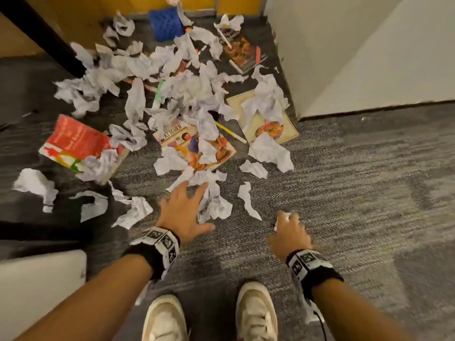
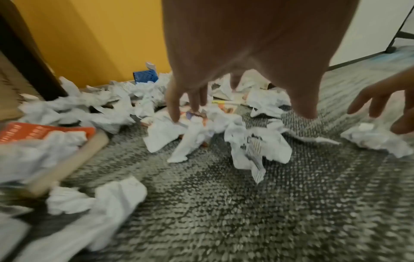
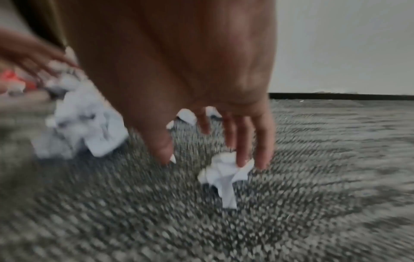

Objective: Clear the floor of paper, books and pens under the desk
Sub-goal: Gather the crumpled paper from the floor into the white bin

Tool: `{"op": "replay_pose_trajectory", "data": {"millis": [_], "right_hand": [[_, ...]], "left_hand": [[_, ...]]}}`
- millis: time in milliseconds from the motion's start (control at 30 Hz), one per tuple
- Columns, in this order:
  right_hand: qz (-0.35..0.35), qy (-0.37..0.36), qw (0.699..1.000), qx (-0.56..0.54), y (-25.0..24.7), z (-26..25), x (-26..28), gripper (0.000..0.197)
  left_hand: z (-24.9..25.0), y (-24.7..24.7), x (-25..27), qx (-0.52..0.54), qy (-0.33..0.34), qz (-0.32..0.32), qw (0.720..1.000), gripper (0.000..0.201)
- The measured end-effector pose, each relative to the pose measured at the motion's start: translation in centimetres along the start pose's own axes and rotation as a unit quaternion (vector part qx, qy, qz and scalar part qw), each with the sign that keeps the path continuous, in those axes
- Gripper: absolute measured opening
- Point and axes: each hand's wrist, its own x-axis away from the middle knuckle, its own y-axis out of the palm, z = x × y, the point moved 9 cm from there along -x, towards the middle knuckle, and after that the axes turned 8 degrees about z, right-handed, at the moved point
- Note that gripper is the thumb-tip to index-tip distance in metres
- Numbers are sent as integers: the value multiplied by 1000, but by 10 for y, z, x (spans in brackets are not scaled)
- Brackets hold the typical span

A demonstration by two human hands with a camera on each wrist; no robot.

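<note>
Crumpled white paper (image 1: 172, 94) lies in a heap on the grey carpet, over several books: a red one (image 1: 78, 143), a "Kitchen" cookbook (image 1: 194, 143), a cream one (image 1: 268, 124) and a dark one (image 1: 243, 55). A yellow pen (image 1: 230, 131) and a green marker (image 1: 158, 94) lie among them. My left hand (image 1: 187, 205) is spread open, its fingers (image 2: 174, 108) reaching onto a printed paper wad (image 1: 214, 203). My right hand (image 1: 290, 230) hangs open over a small paper ball (image 3: 224, 173), with its fingers (image 3: 244, 150) touching the ball and the thumb held apart.
A black desk leg (image 1: 46, 38) slants down at the back left. A blue mesh holder (image 1: 165, 24) lies by the yellow wall. A white wall corner (image 1: 344, 57) juts in on the right. My white shoes (image 1: 167, 316) stand below, with a white object (image 1: 37, 291) at the lower left.
</note>
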Motion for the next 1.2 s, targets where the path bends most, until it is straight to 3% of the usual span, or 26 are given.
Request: {"op": "replay_pose_trajectory", "data": {"millis": [100, 167, 267, 400, 500, 567, 700, 800, 867, 933, 1000, 1100, 1200], "right_hand": [[77, 70, 994, -16, 20, 18, -23, 67], [123, 47, 990, -46, 29, 13, -35, 55], [168, -52, 980, -93, 28, -10, -43, 31], [191, -99, 974, -75, -6, -24, -42, 28], [205, -106, 971, -62, -30, -34, -41, 25], [203, -116, 967, -100, -35, -45, -46, 29], [159, -146, 969, -122, -9, -79, -64, 53], [71, -112, 987, -94, 24, -86, -75, 75], [36, -123, 991, -45, 34, -88, -77, 64], [73, -168, 983, -12, 20, -93, -78, 47], [165, -214, 963, -15, -12, -97, -85, 42], [266, -219, 939, -13, -57, -97, -108, 42], [251, -185, 948, 67, -74, -97, -139, 42]], "left_hand": [[2, 35, -28, -47, 19, 54, 997, 127], [0, 58, -42, -57, 26, 72, 995, 127], [-8, 80, -52, -69, 6, 65, 995, 100], [-14, 57, -54, -77, 38, 113, 990, 56], [-26, 42, -53, -32, 59, 102, 993, 47], [-34, 32, -49, 29, 37, 107, 993, 43], [-37, 20, -42, 59, 25, 128, 990, 31], [-43, 10, -41, 42, 12, 154, 987, 35], [-48, 3, -44, 68, -13, 180, 981, 49], [-51, -1, -51, 75, -29, 193, 978, 73], [-51, -2, -66, 29, -28, 180, 983, 87], [-48, -6, -86, -59, -6, 177, 982, 69], [-46, -11, -99, -86, -11, 186, 979, 58]]}}
